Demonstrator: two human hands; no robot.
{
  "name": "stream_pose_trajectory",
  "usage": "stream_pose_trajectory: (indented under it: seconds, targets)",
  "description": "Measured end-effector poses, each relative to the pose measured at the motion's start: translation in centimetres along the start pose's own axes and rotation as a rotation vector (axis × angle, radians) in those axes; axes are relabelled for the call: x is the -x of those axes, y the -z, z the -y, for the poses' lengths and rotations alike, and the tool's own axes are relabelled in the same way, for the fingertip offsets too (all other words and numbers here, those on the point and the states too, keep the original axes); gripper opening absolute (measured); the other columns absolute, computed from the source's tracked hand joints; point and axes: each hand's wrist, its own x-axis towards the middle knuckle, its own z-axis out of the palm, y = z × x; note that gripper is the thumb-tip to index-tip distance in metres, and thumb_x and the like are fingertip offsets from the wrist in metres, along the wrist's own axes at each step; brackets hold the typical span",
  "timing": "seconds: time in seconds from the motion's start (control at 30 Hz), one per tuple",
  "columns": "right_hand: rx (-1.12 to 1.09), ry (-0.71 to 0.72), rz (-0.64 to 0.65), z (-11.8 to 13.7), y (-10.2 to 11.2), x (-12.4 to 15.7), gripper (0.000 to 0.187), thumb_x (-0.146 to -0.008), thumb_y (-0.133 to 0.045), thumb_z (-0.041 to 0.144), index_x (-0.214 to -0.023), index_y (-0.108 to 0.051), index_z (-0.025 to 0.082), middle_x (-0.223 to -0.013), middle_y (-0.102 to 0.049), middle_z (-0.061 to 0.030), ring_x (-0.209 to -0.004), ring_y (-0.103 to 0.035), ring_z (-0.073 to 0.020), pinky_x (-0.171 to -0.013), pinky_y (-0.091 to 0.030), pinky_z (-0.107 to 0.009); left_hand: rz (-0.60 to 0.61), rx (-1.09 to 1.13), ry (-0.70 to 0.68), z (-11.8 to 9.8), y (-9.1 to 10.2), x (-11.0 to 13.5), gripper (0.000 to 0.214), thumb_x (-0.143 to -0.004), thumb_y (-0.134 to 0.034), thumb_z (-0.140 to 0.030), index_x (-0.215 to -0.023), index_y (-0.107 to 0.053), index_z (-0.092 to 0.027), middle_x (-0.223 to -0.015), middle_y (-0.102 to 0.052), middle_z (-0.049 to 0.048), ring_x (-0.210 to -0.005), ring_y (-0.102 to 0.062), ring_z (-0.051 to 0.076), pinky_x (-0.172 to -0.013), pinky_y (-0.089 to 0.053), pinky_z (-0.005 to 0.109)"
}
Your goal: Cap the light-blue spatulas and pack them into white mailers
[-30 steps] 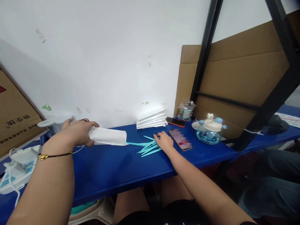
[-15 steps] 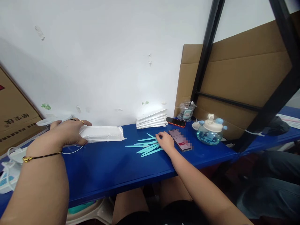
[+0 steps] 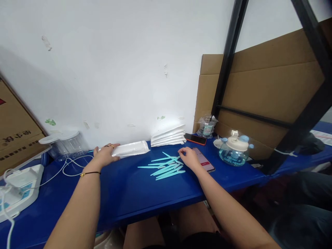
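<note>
One white packet [image 3: 132, 148] was at the back of the blue table [image 3: 121, 197], seemingly light and soft, best held across its width, the left hand [image 3: 105, 155] gripping its left end, though whether the right hand [image 3: 189, 158], by turquoise strips [image 3: 167, 168], held anything I couldn't tell.

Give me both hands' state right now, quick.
Left hand: over the left end of the white package; firm grip can't be told.
Right hand: partly curled beside the turquoise strips; can't tell if holding one.
</note>
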Motion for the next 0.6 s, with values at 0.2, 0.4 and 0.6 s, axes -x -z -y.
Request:
stream_pose_trajectory:
  seconds: [0.2,0.4,0.6]
  targets:
    - [0.057,0.073,0.190,0.1,-0.4,-1.9,0.016,-0.075,-0.058,0.023,-0.083,-0.071,0.021,-0.094,-0.064,-0.0051,-0.088,-0.058,-0.0186,-0.078,-0.041,-0.026,0.031,0.044,-0.042,-1.7,-5.3,-2.7,0.065,-0.072,-0.046,-0.022,-0.136,-0.036,-0.031,-0.147,-0.030,0.0048,-0.137,-0.017,0.030,-0.104,-0.012,0.063]
    - [0.155,0.083,0.224,0.2,-1.6,-2.1,0.015,-0.073,-0.062,0.032,-0.080,-0.071,0.024,-0.092,-0.064,-0.0050,-0.093,-0.052,-0.0224,-0.081,-0.037,-0.031,0.132,0.121,-0.040,-2.7,-7.8,-3.3,0.065,-0.076,-0.037,-0.021,-0.141,-0.028,-0.029,-0.149,-0.026,0.0042,-0.137,-0.022,0.026,-0.105,-0.016,0.061]
    - [0.104,0.101,0.257,0.1,-2.2,-2.0,0.011,-0.074,-0.059,0.029,-0.073,-0.067,0.021,-0.089,-0.064,-0.0035,-0.091,-0.052,-0.0203,-0.082,-0.034,-0.031,0.225,0.165,-0.029,-3.4,-9.0,-3.1,0.058,-0.085,-0.027,-0.030,-0.142,-0.025,-0.026,-0.151,-0.016,0.0043,-0.139,-0.012,0.026,-0.106,-0.016,0.059]
